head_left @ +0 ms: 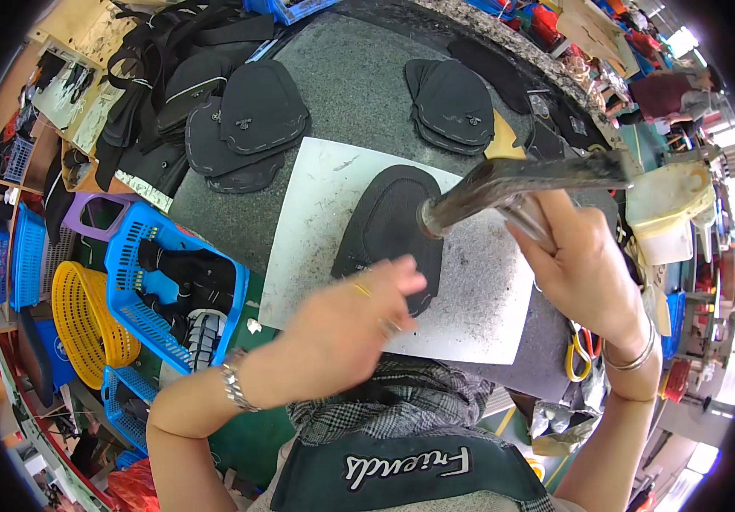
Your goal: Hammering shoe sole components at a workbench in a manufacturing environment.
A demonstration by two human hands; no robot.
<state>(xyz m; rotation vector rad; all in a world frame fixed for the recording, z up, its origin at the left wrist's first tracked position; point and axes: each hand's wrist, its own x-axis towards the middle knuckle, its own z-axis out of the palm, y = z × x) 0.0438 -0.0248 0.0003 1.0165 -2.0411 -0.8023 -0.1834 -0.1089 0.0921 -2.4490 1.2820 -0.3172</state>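
My right hand [576, 269] is closed round the handle of a hammer [521, 181], raised at the right of the board. The hammer's round striking face hangs above the right edge of a black, oval-ended flat piece [376, 218]. That piece lies on a white board [307, 213], which is strewn with dark specks. My left hand [329, 333], blurred, is over the lower end of the black piece. Its fingers are partly bent and smeared, and I cannot tell whether they grip anything.
Stacked black pieces [265, 102] with small metal ornaments lie at the back left, and another stack [453, 102] at the back right. A blue basket [175, 333] holding dark items stands left, beside a yellow basket [86, 324]. Yellow-handled scissors [579, 358] lie near my right wrist.
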